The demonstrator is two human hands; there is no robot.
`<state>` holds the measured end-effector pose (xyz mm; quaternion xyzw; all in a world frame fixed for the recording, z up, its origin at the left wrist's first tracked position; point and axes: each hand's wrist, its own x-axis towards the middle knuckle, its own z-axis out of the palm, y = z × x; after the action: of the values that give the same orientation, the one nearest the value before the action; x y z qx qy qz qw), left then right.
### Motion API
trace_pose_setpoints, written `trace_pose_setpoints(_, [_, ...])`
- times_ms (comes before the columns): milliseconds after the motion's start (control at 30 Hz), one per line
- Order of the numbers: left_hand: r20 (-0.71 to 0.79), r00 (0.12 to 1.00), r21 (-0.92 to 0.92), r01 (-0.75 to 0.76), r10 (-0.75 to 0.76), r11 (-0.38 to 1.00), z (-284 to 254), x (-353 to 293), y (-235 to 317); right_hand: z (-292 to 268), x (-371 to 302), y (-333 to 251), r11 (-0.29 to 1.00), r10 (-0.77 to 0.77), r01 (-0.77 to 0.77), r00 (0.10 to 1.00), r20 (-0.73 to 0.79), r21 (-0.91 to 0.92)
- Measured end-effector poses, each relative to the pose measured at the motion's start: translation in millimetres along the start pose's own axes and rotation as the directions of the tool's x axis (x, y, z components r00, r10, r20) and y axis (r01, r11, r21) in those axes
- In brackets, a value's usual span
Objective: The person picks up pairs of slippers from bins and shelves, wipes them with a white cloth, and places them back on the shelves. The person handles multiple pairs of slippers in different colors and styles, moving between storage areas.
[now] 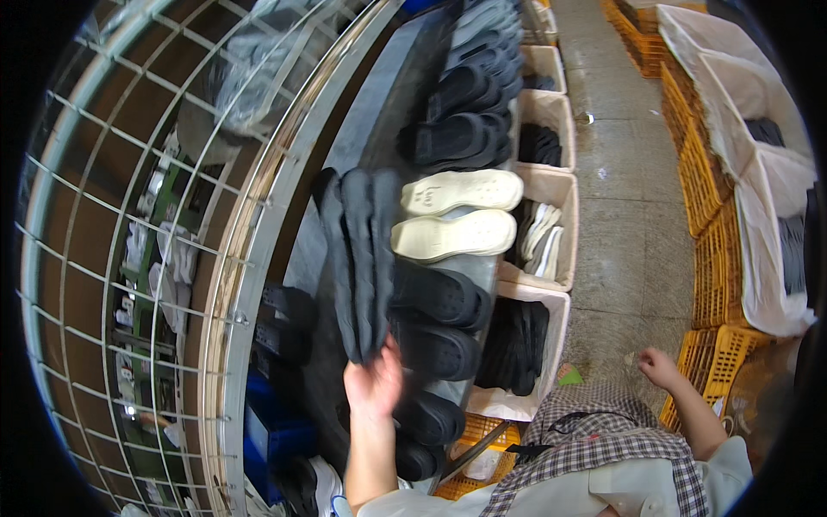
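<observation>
The left hand (373, 379) reaches up over the worktop (379, 112) and has a stack of dark shoe soles (357, 258) by its near end; the soles stand on edge, side by side, and run straight away from the grip toward the far end of the belt-like surface. The grip is partly closed: the fingers wrap the lower ends of the soles, though motion blur hides just how many pieces sit inside them and whether the thumb is on the far side. To handle this step well, it seems wise to keep the bundle squeezed evenly so that no single sole slides out, and to lift it clear of the black sandals (435, 297) lying just to the right of the grip before swinging it anywhere. Beyond those, further right and up from the grip, two cream soles (457, 211) lie flat, bottoms up. A cloth-lined bin (551, 323) with more dark pieces stands to the right of the grip, past the worktop's edge. The right hand (659, 366) hangs well apart, low on the right near the yellow crates (715, 353); its fingers look loosely curled and it holds nothing.
</observation>
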<state>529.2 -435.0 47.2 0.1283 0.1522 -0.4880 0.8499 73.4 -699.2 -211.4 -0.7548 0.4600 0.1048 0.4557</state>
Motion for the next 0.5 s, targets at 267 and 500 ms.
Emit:
trace_pose_setpoints(267, [0.107,0.933,0.179,0.322,-0.344,0.93,-26,-79,-168,-41,-57,14,0.945,-0.296,0.314,0.94,-0.168,0.095])
trace_pose_setpoints(500, [0.097,0.873,0.369,0.415,-0.479,0.831,-58,-113,-255,-78,-110,-6,0.689,-0.28,0.387,0.922,-0.269,0.612])
